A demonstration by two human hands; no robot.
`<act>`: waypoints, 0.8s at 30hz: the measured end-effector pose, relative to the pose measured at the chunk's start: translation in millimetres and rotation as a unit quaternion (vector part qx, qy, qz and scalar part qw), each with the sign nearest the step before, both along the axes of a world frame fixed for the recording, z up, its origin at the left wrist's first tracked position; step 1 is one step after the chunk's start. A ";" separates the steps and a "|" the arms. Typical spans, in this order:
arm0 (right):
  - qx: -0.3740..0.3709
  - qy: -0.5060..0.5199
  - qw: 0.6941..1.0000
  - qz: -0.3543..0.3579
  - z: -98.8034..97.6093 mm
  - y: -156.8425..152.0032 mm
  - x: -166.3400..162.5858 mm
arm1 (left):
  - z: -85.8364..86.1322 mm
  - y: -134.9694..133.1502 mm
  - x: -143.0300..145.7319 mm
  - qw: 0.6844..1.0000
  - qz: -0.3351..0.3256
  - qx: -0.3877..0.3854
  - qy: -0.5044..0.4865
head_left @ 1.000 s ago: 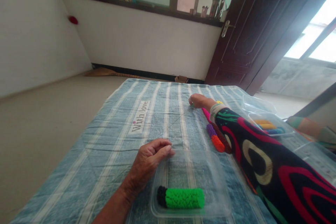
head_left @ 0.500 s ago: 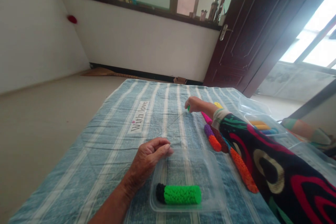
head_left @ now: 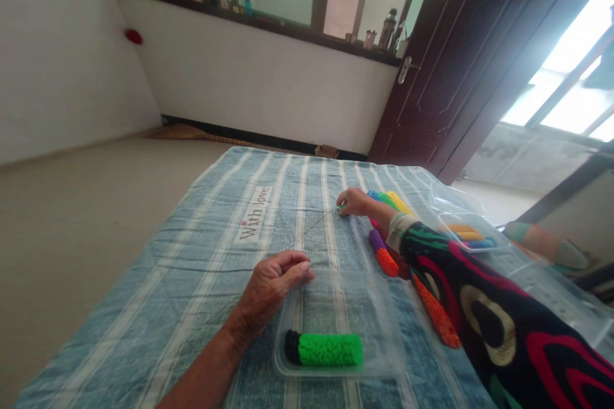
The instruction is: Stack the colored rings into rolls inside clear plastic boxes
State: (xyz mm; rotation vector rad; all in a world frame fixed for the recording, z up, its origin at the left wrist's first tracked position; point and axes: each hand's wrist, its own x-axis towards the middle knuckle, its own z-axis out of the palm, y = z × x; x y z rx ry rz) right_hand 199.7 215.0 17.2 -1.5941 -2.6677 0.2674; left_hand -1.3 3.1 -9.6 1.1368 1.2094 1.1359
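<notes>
My left hand (head_left: 278, 281) is closed at the upper left corner of a clear plastic container (head_left: 400, 332), with thumb and fingers at its rim. A knobbly bright green roll (head_left: 330, 350) with a black end (head_left: 291, 347) lies in the container near its front. Farther out, my right hand (head_left: 353, 202) pinches a small green thing (head_left: 341, 209) just above the cloth; the fingers hide most of it. Beside my right forearm lie a purple and orange roll (head_left: 384, 254), a long orange roll (head_left: 436, 310) and blue, green and yellow pieces (head_left: 399, 202), partly covered by the sleeve.
A striped blue cloth (head_left: 192, 294) with a "With love" label (head_left: 254, 214) covers the table. At the right stand clear containers (head_left: 480, 236), one holding yellow and blue rolls. A blurred limb of someone (head_left: 542, 243) shows beyond them. A dark door (head_left: 446, 77) stands behind.
The view has shifted slightly. My right hand, still pinching the small green thing, has come a little nearer, uncovering blue and green pieces behind it. My left hand stays at the container's corner.
</notes>
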 end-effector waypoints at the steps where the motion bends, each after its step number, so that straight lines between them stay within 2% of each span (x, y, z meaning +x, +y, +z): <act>1: 0.001 0.003 1.000 -0.003 0.1 -1.5 -0.6 | 0.5 -0.3 0.1 1.000 -0.003 -0.001 -0.001; 6: 0.001 0.029 1.000 -0.006 8.1 -14.0 -5.1 | 3.5 -3.0 2.5 1.000 0.007 -0.003 -0.012; 10: -0.014 0.066 0.998 0.017 31.3 -41.0 -6.4 | 4.3 -4.7 4.3 1.000 0.015 0.002 -0.014; 12: -0.034 0.094 0.994 0.051 45.6 -64.6 -2.7 | 3.8 -4.4 4.4 1.000 0.010 0.006 -0.017; 14: -0.077 0.147 0.977 0.131 58.2 -93.7 4.1 | 2.8 -3.6 4.4 1.000 0.001 0.010 -0.014; 16: -0.117 0.156 0.962 0.193 66.6 -124.7 12.0 | 1.7 -2.8 4.7 1.000 -0.003 0.013 -0.010; 20: -0.183 0.135 0.936 0.268 67.4 -176.7 24.2 | 0.3 -2.0 6.1 1.000 -0.005 0.024 -0.012; 24: -0.194 0.101 0.936 0.276 55.2 -205.1 31.0 | 0.2 -1.6 6.7 1.000 -0.002 0.031 -0.003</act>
